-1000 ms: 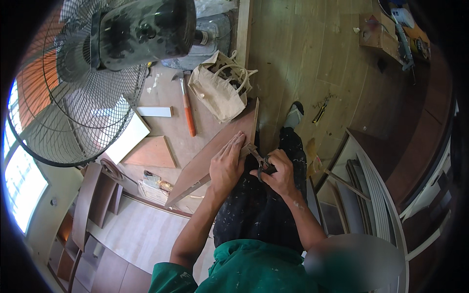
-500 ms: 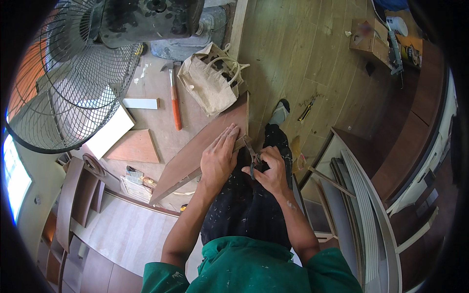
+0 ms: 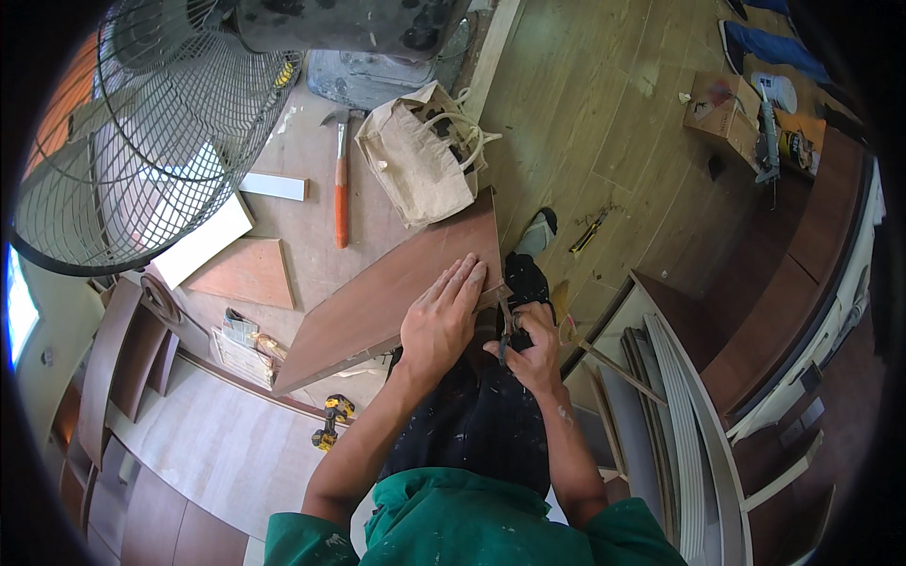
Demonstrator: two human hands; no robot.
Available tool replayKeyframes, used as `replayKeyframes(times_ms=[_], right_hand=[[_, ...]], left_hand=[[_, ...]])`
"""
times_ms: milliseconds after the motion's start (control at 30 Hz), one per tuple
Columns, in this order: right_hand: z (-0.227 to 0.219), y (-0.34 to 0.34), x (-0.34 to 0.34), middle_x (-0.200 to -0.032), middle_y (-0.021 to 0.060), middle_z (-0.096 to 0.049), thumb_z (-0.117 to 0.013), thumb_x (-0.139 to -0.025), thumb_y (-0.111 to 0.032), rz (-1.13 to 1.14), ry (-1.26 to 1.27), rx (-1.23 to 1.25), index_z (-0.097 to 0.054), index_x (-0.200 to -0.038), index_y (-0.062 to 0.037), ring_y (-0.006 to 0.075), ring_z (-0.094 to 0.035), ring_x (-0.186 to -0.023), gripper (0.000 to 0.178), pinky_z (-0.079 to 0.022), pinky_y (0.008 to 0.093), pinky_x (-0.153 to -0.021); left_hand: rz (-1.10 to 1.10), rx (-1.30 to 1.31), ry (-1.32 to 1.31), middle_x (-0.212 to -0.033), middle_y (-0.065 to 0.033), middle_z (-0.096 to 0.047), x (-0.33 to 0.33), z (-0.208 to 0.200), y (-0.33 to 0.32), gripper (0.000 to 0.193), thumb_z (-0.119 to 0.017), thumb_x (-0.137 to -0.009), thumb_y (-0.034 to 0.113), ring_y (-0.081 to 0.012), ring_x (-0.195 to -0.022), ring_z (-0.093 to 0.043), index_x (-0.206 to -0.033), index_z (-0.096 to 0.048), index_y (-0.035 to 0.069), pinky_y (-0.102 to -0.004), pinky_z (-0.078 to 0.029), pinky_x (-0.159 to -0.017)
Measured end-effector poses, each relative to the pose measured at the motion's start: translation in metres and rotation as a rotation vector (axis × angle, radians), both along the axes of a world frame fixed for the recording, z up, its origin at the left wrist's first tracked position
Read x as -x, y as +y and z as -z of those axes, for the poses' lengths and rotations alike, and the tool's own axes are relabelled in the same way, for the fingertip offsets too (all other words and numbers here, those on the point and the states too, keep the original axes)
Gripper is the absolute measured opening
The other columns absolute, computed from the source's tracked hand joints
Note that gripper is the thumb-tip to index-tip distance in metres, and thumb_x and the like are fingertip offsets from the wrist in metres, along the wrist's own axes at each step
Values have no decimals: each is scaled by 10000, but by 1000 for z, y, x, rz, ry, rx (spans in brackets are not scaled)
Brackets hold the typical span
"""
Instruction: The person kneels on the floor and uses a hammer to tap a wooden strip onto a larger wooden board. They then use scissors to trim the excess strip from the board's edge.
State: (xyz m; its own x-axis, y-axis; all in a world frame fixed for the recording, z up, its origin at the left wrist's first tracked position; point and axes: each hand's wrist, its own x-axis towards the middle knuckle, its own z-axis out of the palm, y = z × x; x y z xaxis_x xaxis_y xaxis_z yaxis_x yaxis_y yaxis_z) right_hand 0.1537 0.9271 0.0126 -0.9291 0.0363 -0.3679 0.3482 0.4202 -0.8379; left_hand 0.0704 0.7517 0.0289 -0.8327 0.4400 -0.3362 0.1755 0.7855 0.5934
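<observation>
A brown wood-faced board point(image 3: 377, 297) with a pointed far end leans in front of me, its face tilted toward the left. My left hand point(image 3: 440, 319) lies flat on that face near its right edge, fingers stretched together. Close to the right, my right hand point(image 3: 534, 354) grips dark-handled scissors point(image 3: 505, 332), thumb and fingers around the handles. Their blades meet the board's near right corner, where a thin edge strip seems to be; exactly what lies between them is too small to tell.
A canvas bag point(image 3: 411, 156), a hammer point(image 3: 341, 193) and a large fan point(image 3: 179, 160) stand or lie beyond the board. A yellow-black power tool point(image 3: 333, 422) is at lower left. Rightward are a utility knife point(image 3: 590, 231), a cardboard box point(image 3: 719, 108) and another person's blue-clad leg point(image 3: 769, 49).
The board has tilted so more of its face shows. Both hands have shifted slightly with it, the left still flat, the right still on the scissors. The yellow-black tool is more exposed.
</observation>
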Motion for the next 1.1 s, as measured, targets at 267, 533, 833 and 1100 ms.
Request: replayKeyframes(times_ms=[267,533,833,1100], right_hand=[[0,5,2,-864,101,-591,-917,-701,-426,-3,-4,4,-575,-738,-51,310,-532,-841,508,-430,421,-762],[1,5,-1,-852,117,-590,-917,-696,-412,18,-21,31,-578,-733,-23,306,-517,-821,518,-421,410,-732],[2,8,1,-824,76,-584,-930,-667,-410,-3,-19,16,-577,-707,-55,298,-517,-797,503,-430,410,-725],[2,5,-2,-844,108,-596,-919,-662,-439,33,-11,7,-618,-737,-21,305,-531,-799,521,-423,402,-757]], left_hand=[[-3,0,-8,-1445,-149,-603,0,1,-1,565,-651,-821,27,-300,-1316,-604,-1381,-577,23,-387,-502,-1104],[-33,-9,25,-1416,-119,-635,0,3,0,601,-696,-769,-39,-297,-1282,-627,-1354,-589,48,-394,-539,-1036],[-31,0,21,-1412,-129,-636,3,1,3,588,-690,-794,-31,-312,-1266,-635,-1367,-581,45,-406,-538,-1032],[-24,3,-4,-1434,-137,-617,3,1,1,593,-672,-792,-18,-315,-1280,-629,-1375,-578,32,-403,-536,-1050]])
